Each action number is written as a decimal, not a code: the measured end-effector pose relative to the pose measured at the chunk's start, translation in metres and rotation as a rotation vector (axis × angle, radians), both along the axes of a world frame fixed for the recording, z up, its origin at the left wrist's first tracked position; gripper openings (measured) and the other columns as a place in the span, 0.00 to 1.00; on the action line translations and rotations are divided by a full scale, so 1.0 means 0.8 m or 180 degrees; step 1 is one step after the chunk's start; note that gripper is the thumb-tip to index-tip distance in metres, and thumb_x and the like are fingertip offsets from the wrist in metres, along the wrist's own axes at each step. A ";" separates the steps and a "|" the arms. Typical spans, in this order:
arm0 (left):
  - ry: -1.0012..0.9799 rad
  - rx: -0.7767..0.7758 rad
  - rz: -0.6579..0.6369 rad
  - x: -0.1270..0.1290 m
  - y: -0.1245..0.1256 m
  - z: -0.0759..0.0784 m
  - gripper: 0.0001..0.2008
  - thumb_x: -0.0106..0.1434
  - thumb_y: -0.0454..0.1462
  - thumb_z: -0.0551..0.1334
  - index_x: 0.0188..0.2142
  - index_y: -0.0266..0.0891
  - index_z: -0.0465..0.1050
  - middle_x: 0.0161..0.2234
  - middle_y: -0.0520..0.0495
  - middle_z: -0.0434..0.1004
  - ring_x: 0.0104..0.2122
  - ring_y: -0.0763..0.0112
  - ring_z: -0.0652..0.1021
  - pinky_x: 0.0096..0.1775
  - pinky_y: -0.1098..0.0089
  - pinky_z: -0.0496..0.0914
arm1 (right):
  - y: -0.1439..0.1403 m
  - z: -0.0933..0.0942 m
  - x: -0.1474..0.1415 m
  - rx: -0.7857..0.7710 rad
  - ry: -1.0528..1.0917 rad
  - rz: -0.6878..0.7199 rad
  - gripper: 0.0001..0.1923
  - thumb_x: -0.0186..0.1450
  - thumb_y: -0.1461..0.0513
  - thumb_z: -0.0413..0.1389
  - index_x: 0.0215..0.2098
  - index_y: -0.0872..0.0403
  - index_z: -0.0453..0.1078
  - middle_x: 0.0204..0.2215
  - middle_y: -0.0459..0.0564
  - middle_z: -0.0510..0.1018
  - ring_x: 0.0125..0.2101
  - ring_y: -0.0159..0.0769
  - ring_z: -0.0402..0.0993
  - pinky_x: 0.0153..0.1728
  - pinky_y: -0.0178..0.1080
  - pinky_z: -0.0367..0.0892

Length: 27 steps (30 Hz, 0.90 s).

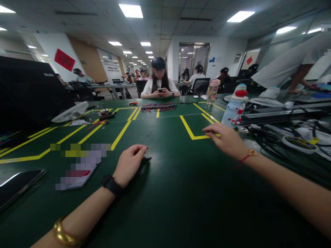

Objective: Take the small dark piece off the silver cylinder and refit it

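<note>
My left hand point(130, 163), with a black watch point(111, 185) at its wrist, rests over the green table point(165, 193). Its fingers are curled in and the thumb lies against them; nothing shows at the fingertips. My right hand point(227, 139) hovers or rests above a yellow tape corner point(192, 137), fingers stretched to the left and holding nothing visible. Just behind it stands a light blue bottle point(231, 109) with red trim. A phone-sized flat item point(84, 172), partly pixelated, lies left of my left hand.
A black phone point(19, 186) lies at the left edge. Bundled coloured wires point(159, 107) sit at the far side, before a seated person point(158, 84) holding a phone. White fans, a pink-lidded bottle point(212, 92) and tangled black cables point(279, 144) also occupy the table.
</note>
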State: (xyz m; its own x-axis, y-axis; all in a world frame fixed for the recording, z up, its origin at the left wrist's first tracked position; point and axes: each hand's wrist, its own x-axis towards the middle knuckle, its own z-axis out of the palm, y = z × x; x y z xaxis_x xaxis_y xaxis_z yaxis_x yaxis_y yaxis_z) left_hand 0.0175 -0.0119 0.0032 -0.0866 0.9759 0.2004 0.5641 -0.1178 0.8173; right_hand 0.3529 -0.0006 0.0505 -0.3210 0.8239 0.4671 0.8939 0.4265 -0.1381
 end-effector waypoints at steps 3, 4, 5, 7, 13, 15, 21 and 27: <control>0.0051 0.0013 0.0012 0.000 0.001 -0.001 0.18 0.57 0.49 0.56 0.38 0.40 0.75 0.31 0.48 0.77 0.31 0.66 0.74 0.32 0.69 0.63 | 0.022 0.023 0.084 0.0061 0.0084 -0.1057 0.15 0.62 0.60 0.50 0.40 0.61 0.73 0.37 0.59 0.75 0.36 0.38 0.68 0.38 0.40 0.58; 0.0070 0.0016 0.0007 0.000 0.001 -0.002 0.18 0.57 0.49 0.56 0.38 0.40 0.75 0.31 0.48 0.76 0.30 0.66 0.74 0.32 0.69 0.63 | 0.027 0.028 0.108 -0.0023 0.0064 -0.1316 0.15 0.60 0.60 0.51 0.39 0.61 0.73 0.34 0.59 0.75 0.34 0.38 0.68 0.36 0.40 0.58; 0.0084 0.0019 0.0003 -0.001 0.001 -0.003 0.18 0.57 0.49 0.56 0.38 0.40 0.75 0.31 0.48 0.76 0.30 0.66 0.74 0.32 0.69 0.63 | 0.030 0.030 0.127 -0.0134 0.0033 -0.1515 0.14 0.59 0.61 0.52 0.38 0.61 0.74 0.32 0.59 0.76 0.32 0.37 0.67 0.35 0.40 0.57; 0.0093 0.0022 -0.0008 -0.001 0.001 -0.003 0.18 0.58 0.49 0.55 0.38 0.40 0.75 0.31 0.48 0.76 0.31 0.66 0.73 0.32 0.69 0.63 | 0.034 0.031 0.153 -0.0374 -0.0033 -0.1741 0.13 0.57 0.61 0.55 0.37 0.59 0.75 0.31 0.55 0.76 0.31 0.35 0.67 0.33 0.38 0.56; 0.0088 0.0026 -0.0026 -0.001 -0.001 -0.002 0.18 0.57 0.49 0.55 0.37 0.40 0.75 0.31 0.49 0.76 0.31 0.66 0.73 0.32 0.69 0.63 | 0.042 0.026 0.159 -0.0548 -0.0073 -0.1860 0.13 0.55 0.61 0.56 0.38 0.56 0.75 0.33 0.52 0.77 0.33 0.34 0.68 0.34 0.36 0.55; 0.0104 0.0016 0.0004 0.000 -0.001 -0.001 0.18 0.57 0.48 0.56 0.37 0.39 0.75 0.29 0.49 0.76 0.30 0.66 0.73 0.31 0.69 0.62 | 0.043 0.026 0.156 -0.0588 -0.0067 -0.1812 0.13 0.55 0.62 0.56 0.38 0.57 0.75 0.33 0.52 0.77 0.33 0.33 0.69 0.34 0.35 0.56; 0.0055 0.0032 -0.0010 -0.001 -0.001 -0.002 0.17 0.57 0.48 0.56 0.37 0.40 0.75 0.31 0.49 0.77 0.31 0.66 0.74 0.32 0.69 0.63 | 0.045 0.023 0.163 -0.0677 0.0002 -0.1777 0.14 0.54 0.60 0.57 0.38 0.56 0.74 0.33 0.52 0.77 0.33 0.33 0.69 0.34 0.36 0.56; 0.0091 0.0042 -0.0035 -0.002 0.000 -0.003 0.18 0.57 0.49 0.56 0.38 0.40 0.75 0.32 0.49 0.77 0.31 0.66 0.73 0.32 0.69 0.63 | 0.047 0.022 0.168 -0.0642 0.0062 -0.1915 0.17 0.53 0.56 0.58 0.38 0.56 0.74 0.33 0.52 0.76 0.31 0.34 0.68 0.33 0.37 0.55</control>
State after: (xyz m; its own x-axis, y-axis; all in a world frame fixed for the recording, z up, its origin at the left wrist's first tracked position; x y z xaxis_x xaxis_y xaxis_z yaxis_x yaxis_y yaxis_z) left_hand 0.0156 -0.0122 0.0008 -0.0700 0.9740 0.2156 0.5859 -0.1348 0.7991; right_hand 0.4873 0.0370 0.0680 0.2325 0.9299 0.2850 0.9656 -0.1857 -0.1818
